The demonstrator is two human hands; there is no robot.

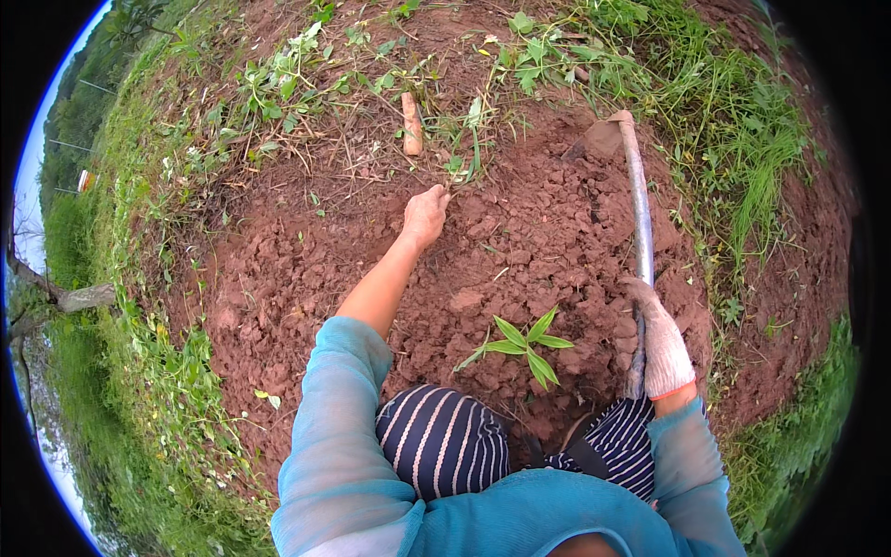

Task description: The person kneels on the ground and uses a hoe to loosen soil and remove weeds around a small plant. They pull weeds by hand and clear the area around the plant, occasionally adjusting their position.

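My bare left hand (426, 214) is closed on the base of a tuft of green weeds (475, 143) at the upper edge of the dug soil. On the right, my right hand (658, 341), in a dirty white knit glove with an orange cuff, grips the handle of a hoe (640, 209). The hoe's muddy blade (600, 139) rests on the soil at the far end. A small plant with long pointed leaves (527, 344) stands in the loose red soil (320, 278) before my knees. Its roots are hidden.
A short piece of wood or cut stem (412, 125) lies beyond my left hand. Leafy vines (285, 76) and dry stalks cover the upper ground. Tall grass (752, 174) borders the right side, and a tree branch (83, 298) shows at the far left.
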